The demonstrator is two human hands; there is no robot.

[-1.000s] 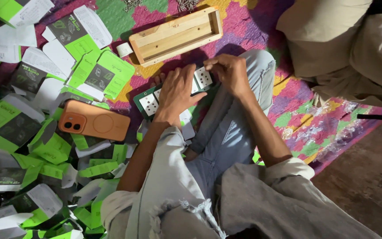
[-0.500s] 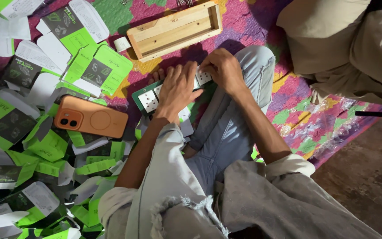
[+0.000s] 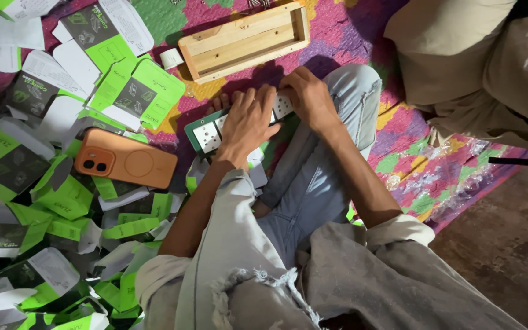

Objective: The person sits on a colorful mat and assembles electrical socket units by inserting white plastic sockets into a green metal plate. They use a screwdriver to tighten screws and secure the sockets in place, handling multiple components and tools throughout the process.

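My left hand [image 3: 249, 122] lies palm down, fingers spread toward twelve o'clock. My right hand [image 3: 310, 98] sits just at its two o'clock, fingers curled toward ten. Both forearms are bare, sleeves rolled to the elbows.

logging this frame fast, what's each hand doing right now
left hand: fingers spread, pressing on the green switch panel
right hand: curled on the panel's other end
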